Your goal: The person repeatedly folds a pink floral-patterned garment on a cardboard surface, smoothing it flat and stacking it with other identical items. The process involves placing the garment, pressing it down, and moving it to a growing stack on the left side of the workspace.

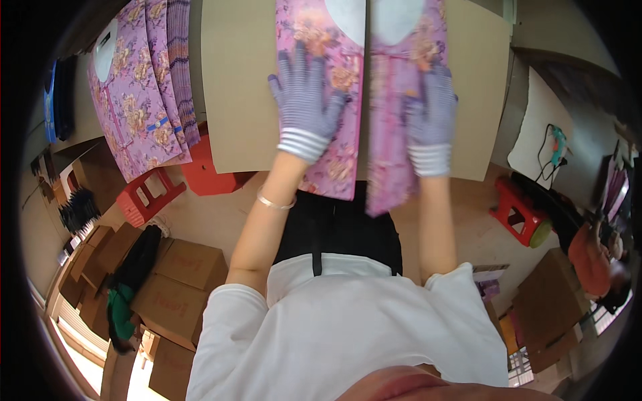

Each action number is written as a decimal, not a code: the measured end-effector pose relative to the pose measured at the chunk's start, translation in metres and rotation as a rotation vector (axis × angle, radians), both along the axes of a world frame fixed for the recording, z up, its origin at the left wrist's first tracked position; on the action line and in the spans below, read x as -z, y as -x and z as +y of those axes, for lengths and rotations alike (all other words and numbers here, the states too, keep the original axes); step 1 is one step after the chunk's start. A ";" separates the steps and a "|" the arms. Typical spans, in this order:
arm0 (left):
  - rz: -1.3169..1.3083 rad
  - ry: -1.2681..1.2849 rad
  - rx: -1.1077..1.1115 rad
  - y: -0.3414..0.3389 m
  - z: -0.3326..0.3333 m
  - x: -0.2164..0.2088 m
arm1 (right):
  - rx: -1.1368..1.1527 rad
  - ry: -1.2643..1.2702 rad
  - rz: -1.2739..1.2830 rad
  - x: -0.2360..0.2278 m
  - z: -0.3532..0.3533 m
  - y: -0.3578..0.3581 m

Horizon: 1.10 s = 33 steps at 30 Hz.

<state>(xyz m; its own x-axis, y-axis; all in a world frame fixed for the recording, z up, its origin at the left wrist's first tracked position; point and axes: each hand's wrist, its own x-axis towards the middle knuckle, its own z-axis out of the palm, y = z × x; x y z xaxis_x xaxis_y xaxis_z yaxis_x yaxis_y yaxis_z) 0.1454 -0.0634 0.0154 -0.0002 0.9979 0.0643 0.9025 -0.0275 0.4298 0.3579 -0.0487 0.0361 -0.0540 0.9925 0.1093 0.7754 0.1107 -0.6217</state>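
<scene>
Both my hands wear grey-purple striped knit gloves with white-banded cuffs. My left hand (306,107) lies flat with fingers spread on a pink-purple floral panel (344,144) that has a white rounded area at its far end. My right hand (430,117), smeared by motion, rests stretched out on a second floral panel (388,150) beside the first. A narrow gap runs between the two panels. The near end of the right panel is blurred and hangs past the table edge. Both panels lie on a beige tabletop (237,87).
More floral pieces (134,100) stand in a stack at the left. Red plastic stools (150,196) are on the floor both sides. Cardboard boxes (177,287) fill the lower left. A green-handled tool with a cord (557,144) lies at the right. Other people (592,260) sit or stand nearby.
</scene>
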 end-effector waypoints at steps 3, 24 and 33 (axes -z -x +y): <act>-0.687 -0.033 -0.008 0.039 -0.016 -0.031 | 0.085 0.208 0.740 -0.044 -0.024 -0.059; -0.305 -0.444 0.216 0.033 0.052 -0.028 | -0.169 0.367 0.469 -0.032 0.002 -0.047; 0.161 -0.198 0.278 -0.009 0.027 0.004 | -0.147 0.545 0.116 0.019 -0.014 0.037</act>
